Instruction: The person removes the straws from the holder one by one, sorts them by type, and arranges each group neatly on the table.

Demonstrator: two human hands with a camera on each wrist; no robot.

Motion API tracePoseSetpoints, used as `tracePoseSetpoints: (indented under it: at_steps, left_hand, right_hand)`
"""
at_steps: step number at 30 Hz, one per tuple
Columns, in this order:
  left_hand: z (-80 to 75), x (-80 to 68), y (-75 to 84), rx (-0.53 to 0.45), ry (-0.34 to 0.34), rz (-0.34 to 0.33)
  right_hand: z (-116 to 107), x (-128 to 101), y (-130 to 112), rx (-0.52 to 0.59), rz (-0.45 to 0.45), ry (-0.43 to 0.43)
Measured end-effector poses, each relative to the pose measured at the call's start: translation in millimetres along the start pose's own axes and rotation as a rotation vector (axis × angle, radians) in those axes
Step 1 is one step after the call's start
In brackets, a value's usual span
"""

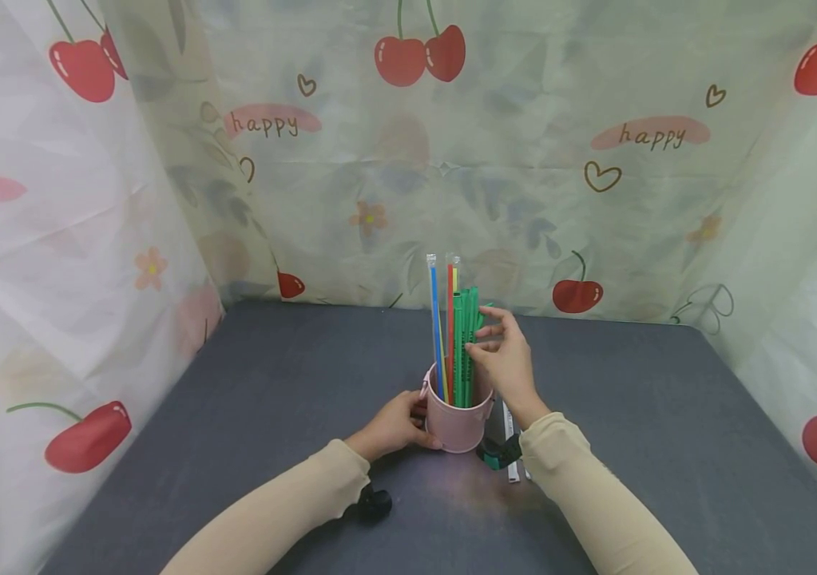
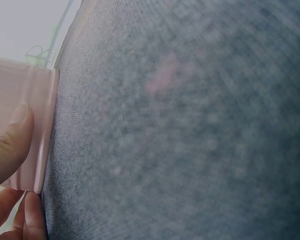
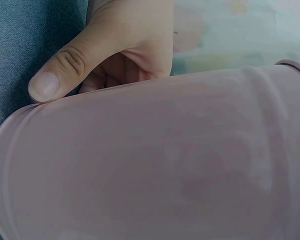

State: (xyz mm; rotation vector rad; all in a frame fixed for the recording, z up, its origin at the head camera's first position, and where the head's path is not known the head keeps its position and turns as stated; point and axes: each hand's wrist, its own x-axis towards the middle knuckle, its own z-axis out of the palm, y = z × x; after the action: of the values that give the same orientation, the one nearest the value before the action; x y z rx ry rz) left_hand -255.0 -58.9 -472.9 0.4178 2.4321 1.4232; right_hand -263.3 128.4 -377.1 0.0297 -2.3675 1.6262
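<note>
Left hand [image 1: 395,425]: fingers curled round the left wall of the pink cup [image 1: 455,424], steadying it on the grey bench [image 1: 271,383]. Green straws [image 1: 465,347] stand upright in the cup, long axis vertical, just left of the right hand [image 1: 505,359], whose fingers pinch them. Blue straw [image 1: 435,319] and red straw [image 1: 450,307] stand further left.
</note>
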Motion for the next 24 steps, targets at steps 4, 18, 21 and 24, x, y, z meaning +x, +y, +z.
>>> tracePoseSetpoints:
  at_steps: [4, 18, 21, 24]
  left_hand:
    - [0.0, 0.4, -0.6, -0.003, -0.001, 0.003]
    - [-0.3, -0.2, -1.7, -0.012, -0.006, 0.022]
    - [-0.3, -0.8, -0.9, -0.011, -0.005, 0.016]
    - [-0.7, -1.5, -0.3, -0.011, -0.004, 0.013]
  right_hand:
    - [0.0, 0.8, -0.1, -0.017, 0.006, -0.003]
    - [0.4, 1.9, 1.2, 0.001, 0.021, -0.002]
    - [0.2, 0.9, 0.8, 0.008, 0.017, 0.004]
    - [0.2, -0.3, 0.5, 0.011, 0.007, 0.011]
